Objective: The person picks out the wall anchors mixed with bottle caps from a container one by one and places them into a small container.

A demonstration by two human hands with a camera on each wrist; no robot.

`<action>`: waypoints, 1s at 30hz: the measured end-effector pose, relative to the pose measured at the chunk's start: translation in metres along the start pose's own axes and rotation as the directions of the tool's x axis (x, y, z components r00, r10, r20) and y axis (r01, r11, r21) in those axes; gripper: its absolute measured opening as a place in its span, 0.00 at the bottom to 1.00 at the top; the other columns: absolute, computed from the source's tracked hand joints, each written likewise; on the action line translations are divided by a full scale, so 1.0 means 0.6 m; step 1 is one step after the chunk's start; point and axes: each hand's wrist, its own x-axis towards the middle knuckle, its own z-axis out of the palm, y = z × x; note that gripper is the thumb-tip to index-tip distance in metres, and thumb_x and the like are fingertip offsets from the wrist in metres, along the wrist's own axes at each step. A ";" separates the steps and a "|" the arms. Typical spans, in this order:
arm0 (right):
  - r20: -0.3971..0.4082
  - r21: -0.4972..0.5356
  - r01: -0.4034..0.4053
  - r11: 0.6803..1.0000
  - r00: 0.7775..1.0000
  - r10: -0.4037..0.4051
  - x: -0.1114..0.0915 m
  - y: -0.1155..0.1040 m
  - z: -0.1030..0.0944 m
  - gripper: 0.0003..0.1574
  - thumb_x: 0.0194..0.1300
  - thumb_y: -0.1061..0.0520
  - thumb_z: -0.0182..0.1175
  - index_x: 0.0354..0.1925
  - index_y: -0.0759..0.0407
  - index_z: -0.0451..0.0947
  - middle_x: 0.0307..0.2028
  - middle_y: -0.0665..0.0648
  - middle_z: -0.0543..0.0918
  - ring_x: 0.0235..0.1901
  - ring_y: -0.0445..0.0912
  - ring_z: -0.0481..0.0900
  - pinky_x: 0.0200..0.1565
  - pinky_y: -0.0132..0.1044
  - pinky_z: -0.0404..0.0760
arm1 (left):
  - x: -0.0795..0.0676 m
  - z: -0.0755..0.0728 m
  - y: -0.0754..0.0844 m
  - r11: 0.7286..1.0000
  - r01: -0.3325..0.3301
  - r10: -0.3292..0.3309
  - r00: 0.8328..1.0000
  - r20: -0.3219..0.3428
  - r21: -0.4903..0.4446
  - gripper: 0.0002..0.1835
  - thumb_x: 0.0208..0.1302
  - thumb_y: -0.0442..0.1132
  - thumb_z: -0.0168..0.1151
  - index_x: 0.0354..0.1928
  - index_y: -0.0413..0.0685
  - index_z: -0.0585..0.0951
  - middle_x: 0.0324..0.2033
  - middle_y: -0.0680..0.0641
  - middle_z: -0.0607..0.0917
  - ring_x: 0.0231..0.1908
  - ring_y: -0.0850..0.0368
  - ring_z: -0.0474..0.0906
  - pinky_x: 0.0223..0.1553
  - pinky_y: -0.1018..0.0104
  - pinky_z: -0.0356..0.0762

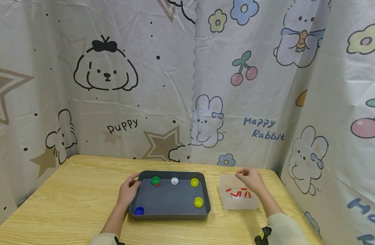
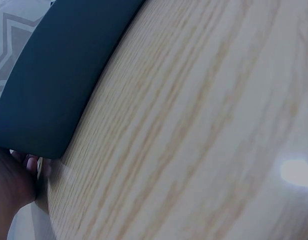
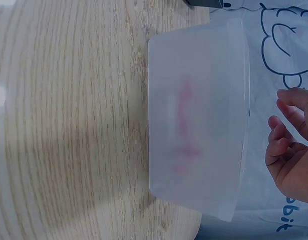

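Note:
My left hand (image 1: pixel 128 193) holds the left side of a dark grey tray (image 1: pixel 170 216), with its fingers at the tray's wall (image 2: pixel 53 75) in the left wrist view. Inside the tray stand a green cap (image 1: pixel 155 180), a white cap (image 1: pixel 174 181), two yellow caps (image 1: pixel 194 182) and a blue cap (image 1: pixel 139 210). One short red stick (image 1: pixel 158 184) lies beside the green cap. Over a translucent plastic box (image 1: pixel 240 204) hovers my right hand (image 1: pixel 251 179), fingers loosely bent, with nothing visible between them. Several red sticks (image 1: pixel 249 194) lie scattered in the box.
Both containers stand on a light wooden table (image 1: pixel 83 190), the box to the right of the tray with a narrow gap between. A printed curtain (image 1: pixel 163 102) hangs behind the table and along its sides.

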 end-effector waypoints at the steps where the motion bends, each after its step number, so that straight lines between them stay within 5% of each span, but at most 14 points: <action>1: 0.000 0.008 0.001 1.000 1.000 -0.001 0.001 -0.003 0.002 0.14 0.61 0.54 0.59 0.39 0.65 0.80 0.34 0.61 0.81 0.33 0.48 0.75 0.33 0.35 0.72 | 0.000 0.000 0.000 1.000 -0.001 0.001 1.000 -0.001 0.000 0.23 0.68 0.40 0.49 0.64 0.49 0.69 0.53 0.36 0.76 0.53 0.45 0.72 0.50 0.55 0.70; 30: 0.020 0.042 0.111 0.993 0.994 -0.112 0.013 -0.070 0.055 0.08 0.58 0.57 0.62 0.34 0.62 0.80 0.27 0.56 0.77 0.28 0.45 0.70 0.29 0.34 0.69 | 0.002 0.002 -0.002 1.000 0.003 -0.003 1.000 0.000 0.001 0.23 0.69 0.41 0.48 0.65 0.49 0.69 0.53 0.36 0.75 0.53 0.45 0.70 0.51 0.54 0.69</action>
